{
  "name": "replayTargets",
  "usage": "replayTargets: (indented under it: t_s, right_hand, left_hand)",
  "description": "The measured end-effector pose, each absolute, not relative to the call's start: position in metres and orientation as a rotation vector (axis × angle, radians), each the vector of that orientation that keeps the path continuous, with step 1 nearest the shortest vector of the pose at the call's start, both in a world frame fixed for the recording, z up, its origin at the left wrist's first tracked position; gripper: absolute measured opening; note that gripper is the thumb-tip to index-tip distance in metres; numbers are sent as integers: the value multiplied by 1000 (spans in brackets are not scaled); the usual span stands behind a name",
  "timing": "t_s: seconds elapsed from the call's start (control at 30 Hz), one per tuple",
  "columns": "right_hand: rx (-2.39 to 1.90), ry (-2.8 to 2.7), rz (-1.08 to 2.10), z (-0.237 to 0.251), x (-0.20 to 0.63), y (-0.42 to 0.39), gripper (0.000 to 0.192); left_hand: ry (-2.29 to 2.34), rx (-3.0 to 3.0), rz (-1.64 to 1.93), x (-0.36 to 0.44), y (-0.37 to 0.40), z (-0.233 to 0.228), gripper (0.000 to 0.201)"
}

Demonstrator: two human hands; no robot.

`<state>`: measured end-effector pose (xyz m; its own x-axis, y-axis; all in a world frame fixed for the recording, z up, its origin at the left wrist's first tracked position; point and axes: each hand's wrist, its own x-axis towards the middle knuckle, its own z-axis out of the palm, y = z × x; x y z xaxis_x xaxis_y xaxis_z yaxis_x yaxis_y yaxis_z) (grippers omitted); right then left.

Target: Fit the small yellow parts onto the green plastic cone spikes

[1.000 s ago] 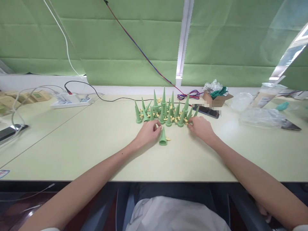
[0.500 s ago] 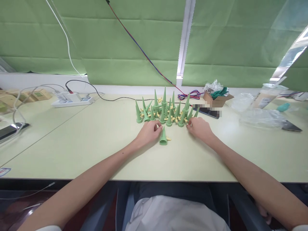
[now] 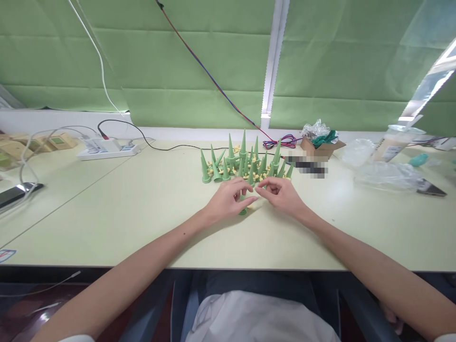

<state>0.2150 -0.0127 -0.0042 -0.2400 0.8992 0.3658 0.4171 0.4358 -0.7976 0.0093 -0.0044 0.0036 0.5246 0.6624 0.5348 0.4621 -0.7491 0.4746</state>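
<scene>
A single green cone [image 3: 242, 211] stands on the pale table [image 3: 142, 204] in front of a cluster of upright green cones [image 3: 245, 159] mixed with small yellow pieces. My left hand [image 3: 228, 202] closes thumb and fingers around this single cone, hiding its upper part. My right hand [image 3: 281, 195] hovers just right of it with curled fingers whose tips almost meet the left hand's. Whether the right fingers pinch a small piece is too small to tell.
A dark phone [image 3: 309, 167] lies right of the cluster, behind it a small cardboard box [image 3: 320, 145] with plastic wrap. Clear bags [image 3: 386, 173] and a plastic cup [image 3: 394, 142] sit at far right. A power strip [image 3: 107, 149], cables and another phone [image 3: 16, 192] are left.
My right hand left the cluster's right edge and moved left toward the single cone. My left hand shifted right and closed over that cone.
</scene>
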Motion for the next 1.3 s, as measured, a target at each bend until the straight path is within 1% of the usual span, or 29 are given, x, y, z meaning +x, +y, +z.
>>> replayTargets:
  t_s: [0.13,0.33,0.57,0.7,0.9,1.17,1.3]
  right_hand:
    - [-1057,-1757,869,-12,208,-16,31]
    - [-981,-1659,1037,-5,205,-22,32]
    - [-982,-1602,1146,-3,203,-23,37]
    - [-992,-1584,1153,-3,205,-21,39]
    - [-993,-1577,1141,-6,209,-18,36]
    - [-945,-1652,1122,-7,209,-18,31]
    - [-938,-1639,1086,-9,210,-16,30]
  left_hand:
    - [899,2573,1023,10,-5,0,24]
    - [941,2546,1081,10,-5,0,23]
    - [936,2575,1084,11,-6,2,19]
    - [921,2600,1048,10,-5,2,15]
    - [909,2613,968,8,-4,3,24]
    - [880,2619,993,7,-2,3,24]
    - [1003,2549,937,7,-4,8,26]
